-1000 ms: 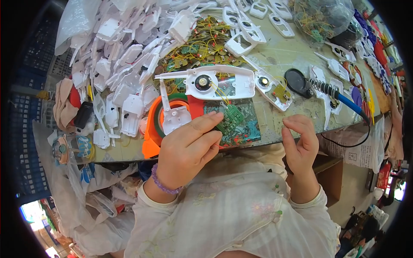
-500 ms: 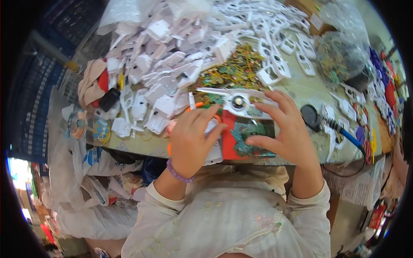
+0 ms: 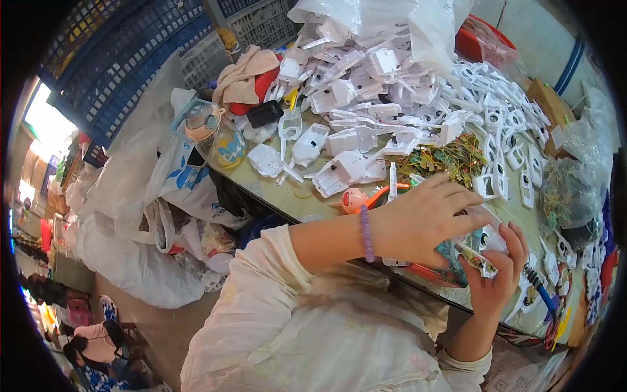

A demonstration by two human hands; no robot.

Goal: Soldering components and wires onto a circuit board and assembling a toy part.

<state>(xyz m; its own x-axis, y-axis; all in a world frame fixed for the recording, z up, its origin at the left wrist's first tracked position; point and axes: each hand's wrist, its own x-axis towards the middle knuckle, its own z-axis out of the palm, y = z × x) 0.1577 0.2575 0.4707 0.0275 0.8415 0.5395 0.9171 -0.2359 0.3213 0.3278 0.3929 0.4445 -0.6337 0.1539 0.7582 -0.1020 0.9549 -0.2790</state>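
My left hand (image 3: pixel 418 225), with a purple bead bracelet (image 3: pixel 367 235) at its wrist, reaches across to the right, its fingers bent over a white plastic casing (image 3: pixel 493 238). My right hand (image 3: pixel 498 274) grips the casing from the other side, thumb and fingers curled round it. Thin wires and a small part (image 3: pixel 482 262) show beside the right thumb; the left fingertips are partly hidden. Below the hands, a teal-green clump (image 3: pixel 450 255) lies on a red surface (image 3: pixel 434 274). An orange-handled tool (image 3: pixel 379 198) lies left of my left hand, by a white stick-like piece (image 3: pixel 392 181).
White plastic casings (image 3: pixel 353 140) are heaped across the table, and wired circuit boards (image 3: pixel 450 157) are piled before me. A clear bag of wired parts (image 3: pixel 568 189) and a blue cable (image 3: pixel 545 297) are at right. A plastic jug (image 3: pixel 225 147) stands left; blue crates (image 3: pixel 130 59) rise behind.
The view has swung left, so the table appears shifted right and tilted. My hands have come together; the white casing is now largely covered by my fingers and its long flat face no longer shows.
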